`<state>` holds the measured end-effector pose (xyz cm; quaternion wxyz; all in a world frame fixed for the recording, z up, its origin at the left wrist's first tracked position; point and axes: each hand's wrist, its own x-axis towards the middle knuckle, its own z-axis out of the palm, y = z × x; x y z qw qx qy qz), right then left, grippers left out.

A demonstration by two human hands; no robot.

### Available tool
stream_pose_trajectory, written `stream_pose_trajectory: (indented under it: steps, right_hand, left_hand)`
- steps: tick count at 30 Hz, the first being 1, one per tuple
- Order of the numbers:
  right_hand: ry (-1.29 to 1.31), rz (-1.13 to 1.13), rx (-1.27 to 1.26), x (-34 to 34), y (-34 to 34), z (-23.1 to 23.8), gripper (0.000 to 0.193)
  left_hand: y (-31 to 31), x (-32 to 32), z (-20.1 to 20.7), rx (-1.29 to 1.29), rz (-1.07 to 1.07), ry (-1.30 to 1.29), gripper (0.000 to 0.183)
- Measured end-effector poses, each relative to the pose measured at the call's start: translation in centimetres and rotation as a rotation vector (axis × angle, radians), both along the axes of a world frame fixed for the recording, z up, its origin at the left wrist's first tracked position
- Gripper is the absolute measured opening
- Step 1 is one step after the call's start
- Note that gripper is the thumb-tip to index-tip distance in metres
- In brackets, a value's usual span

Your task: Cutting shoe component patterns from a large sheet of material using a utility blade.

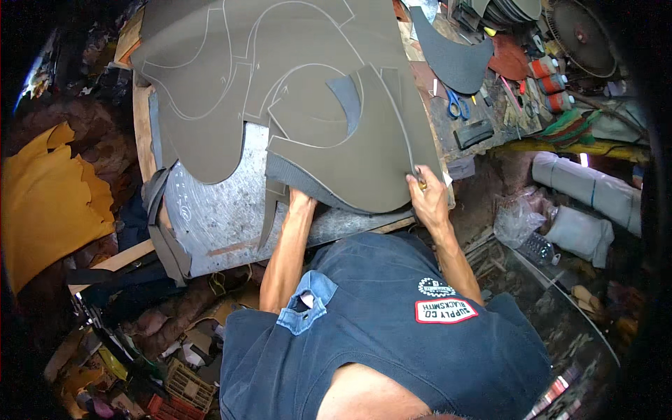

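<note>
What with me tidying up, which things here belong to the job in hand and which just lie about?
In the job: lifted grey piece, outlined grey sheet, worktable.
Apparently lying about: blue scissors, ragged yellow sheet, clear bottle.

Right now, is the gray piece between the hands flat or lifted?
Partly lifted: the left hand reaches under the near edge of the gray piece.

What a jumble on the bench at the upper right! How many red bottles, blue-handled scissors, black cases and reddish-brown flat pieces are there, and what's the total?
Red bottles: 3
Blue-handled scissors: 1
Black case: 1
Reddish-brown flat piece: 1
Total: 6
</note>
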<state>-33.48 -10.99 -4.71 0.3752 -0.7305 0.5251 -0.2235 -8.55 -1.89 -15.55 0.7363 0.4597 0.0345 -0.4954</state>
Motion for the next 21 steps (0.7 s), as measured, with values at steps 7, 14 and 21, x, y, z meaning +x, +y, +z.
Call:
stream_pose_trajectory:
  steps: [7,14,21]
  right_hand:
    - [-0.498,-0.226,0.363,2.0,-4.0,4.5,0.016]
    - [-0.706,-0.308,0.758,2.2,0.0,-3.1,0.022]
    - [-0.561,-0.254,0.595,2.5,0.8,-2.7,0.017]
  left_hand:
    - [0.1,0.5,-2.6,-0.147,0.070,0.008,0.040]
    - [-1.3,-1.2,1.0,-0.012,0.241,0.180,0.036]
    - [-1.5,-0.9,1.2,0.013,0.265,0.216,0.033]
